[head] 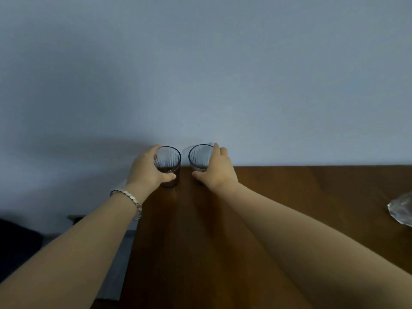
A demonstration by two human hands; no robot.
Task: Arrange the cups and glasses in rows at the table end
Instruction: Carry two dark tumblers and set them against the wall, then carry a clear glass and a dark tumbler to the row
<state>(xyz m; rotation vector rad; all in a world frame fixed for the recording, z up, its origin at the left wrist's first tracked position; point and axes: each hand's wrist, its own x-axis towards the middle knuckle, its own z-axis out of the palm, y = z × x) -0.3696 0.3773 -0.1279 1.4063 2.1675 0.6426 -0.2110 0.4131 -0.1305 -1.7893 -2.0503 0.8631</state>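
Observation:
Two clear ribbed glasses stand side by side at the far end of the brown wooden table (312, 197), close to the wall. My left hand (147, 170) wraps around the left glass (168, 162), thumb in front, fingers behind. My right hand (218, 168) grips the right glass (199, 157) the same way. A small gap separates the two glasses. Both glasses are upright and look empty.
A pale blue wall (200, 74) rises right behind the table's far edge. A clear glass object (401, 209) lies at the right edge of the view. The table's left edge runs beside my left forearm, with grey floor beyond it.

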